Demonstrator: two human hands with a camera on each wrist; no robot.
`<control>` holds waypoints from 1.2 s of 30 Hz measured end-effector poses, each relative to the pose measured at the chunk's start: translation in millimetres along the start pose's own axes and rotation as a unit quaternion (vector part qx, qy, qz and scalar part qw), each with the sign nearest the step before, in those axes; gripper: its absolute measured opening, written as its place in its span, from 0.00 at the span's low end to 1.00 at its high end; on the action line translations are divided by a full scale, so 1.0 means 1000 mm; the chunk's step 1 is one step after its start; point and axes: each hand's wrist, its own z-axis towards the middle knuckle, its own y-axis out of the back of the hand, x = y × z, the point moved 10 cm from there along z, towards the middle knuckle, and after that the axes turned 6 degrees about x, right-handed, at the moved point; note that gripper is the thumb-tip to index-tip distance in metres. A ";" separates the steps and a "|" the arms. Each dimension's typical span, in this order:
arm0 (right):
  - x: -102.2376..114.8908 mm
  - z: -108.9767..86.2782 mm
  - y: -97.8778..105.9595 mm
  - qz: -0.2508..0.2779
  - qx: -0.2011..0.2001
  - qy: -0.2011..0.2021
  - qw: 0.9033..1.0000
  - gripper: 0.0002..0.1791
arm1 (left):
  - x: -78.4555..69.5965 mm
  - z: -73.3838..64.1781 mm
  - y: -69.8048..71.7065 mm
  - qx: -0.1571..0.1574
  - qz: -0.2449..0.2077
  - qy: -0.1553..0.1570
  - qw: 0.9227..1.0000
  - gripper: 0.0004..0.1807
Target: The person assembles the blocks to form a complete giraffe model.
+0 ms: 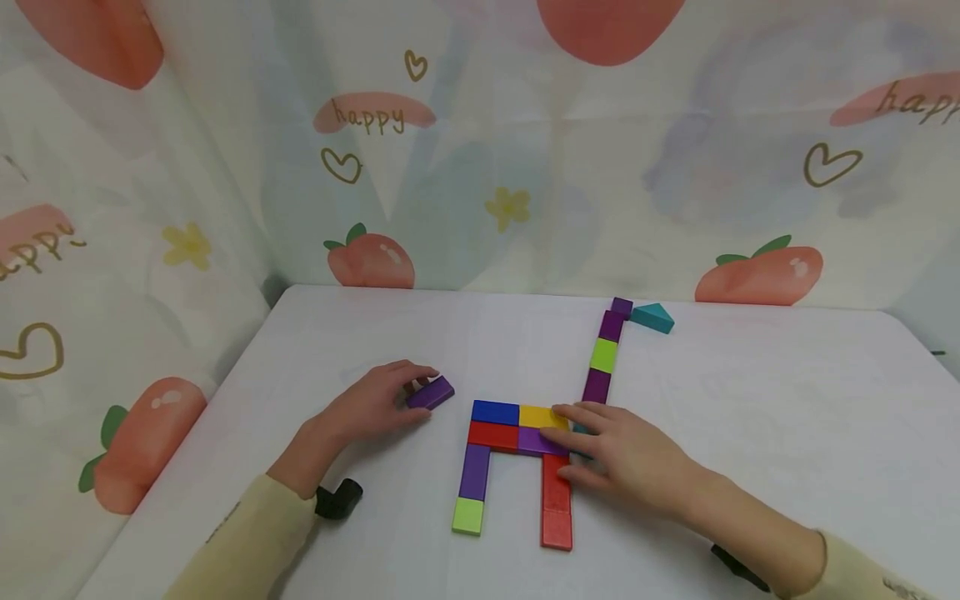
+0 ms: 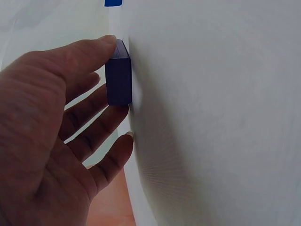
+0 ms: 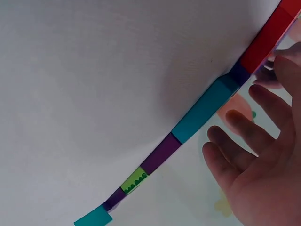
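My left hand (image 1: 367,404) pinches a purple rectangular block (image 1: 431,393) between thumb and fingers, left of a flat block figure. In the left wrist view the block (image 2: 119,81) is held close against the white tabletop. My right hand (image 1: 637,458) lies over the figure's right side, fingers extended, fingertips at the yellow block (image 1: 534,415) and a purple block (image 1: 531,439). A blue block (image 1: 495,412) and a red block (image 1: 492,435) sit beside these. The right hand partly hides a teal block (image 3: 202,110), plain in the right wrist view.
Two legs reach toward me: a purple block (image 1: 473,472) ending in a green one (image 1: 468,517), and red blocks (image 1: 557,529). A column with a green block (image 1: 603,356) runs to the far edge, beside a teal triangle (image 1: 654,318). A patterned curtain (image 1: 480,150) hangs behind.
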 end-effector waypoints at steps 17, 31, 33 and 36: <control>0.001 -0.001 -0.006 -0.016 0.014 -0.001 1.000 0.28 | -0.005 -0.007 0.001 -0.004 -0.014 -0.024 1.000 0.24; 0.002 0.000 -0.006 -0.020 0.024 0.001 1.000 0.29 | -0.014 -0.009 -0.009 0.012 -0.001 -0.026 1.000 0.19; 0.002 0.000 -0.005 -0.021 0.023 0.002 1.000 0.29 | -0.014 -0.009 -0.009 0.013 0.007 -0.026 1.000 0.19; 0.003 0.000 -0.005 -0.025 0.022 0.005 0.999 0.28 | -0.015 -0.010 -0.010 0.016 0.023 -0.024 0.999 0.20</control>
